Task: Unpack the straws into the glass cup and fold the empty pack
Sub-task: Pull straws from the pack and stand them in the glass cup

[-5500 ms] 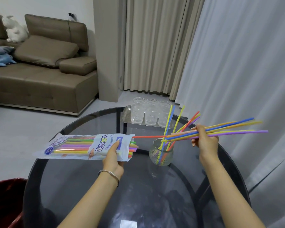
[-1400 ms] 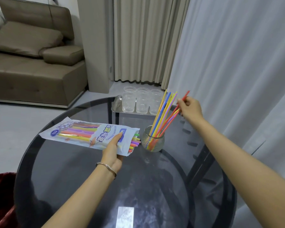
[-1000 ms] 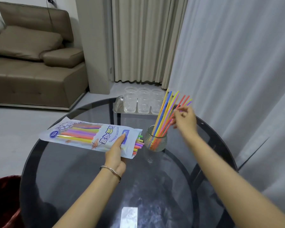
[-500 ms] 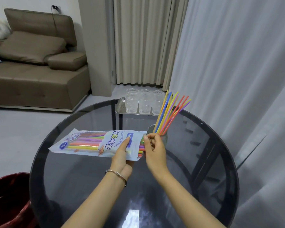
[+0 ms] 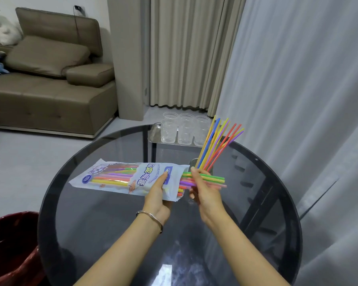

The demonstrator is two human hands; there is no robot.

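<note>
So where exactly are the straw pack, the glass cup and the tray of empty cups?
straw pack (image 5: 120, 178): head view, clear window over the coloured straws.
glass cup (image 5: 193, 162): head view, visible rim behind the right hand.
tray (image 5: 153, 134): head view, bare left edge.

A brown sofa (image 5: 46, 96) stands on the pale grey floor (image 5: 19, 157) at left; beige curtains (image 5: 186, 54) hang behind, with sheer white drapes (image 5: 298, 79) at right.

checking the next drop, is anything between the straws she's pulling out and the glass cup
Nothing separate blocks it. The right hand grips a few straws half out of the pack, and the cup sits just behind it. The straws already in the cup crowd its mouth and lean right.
</note>
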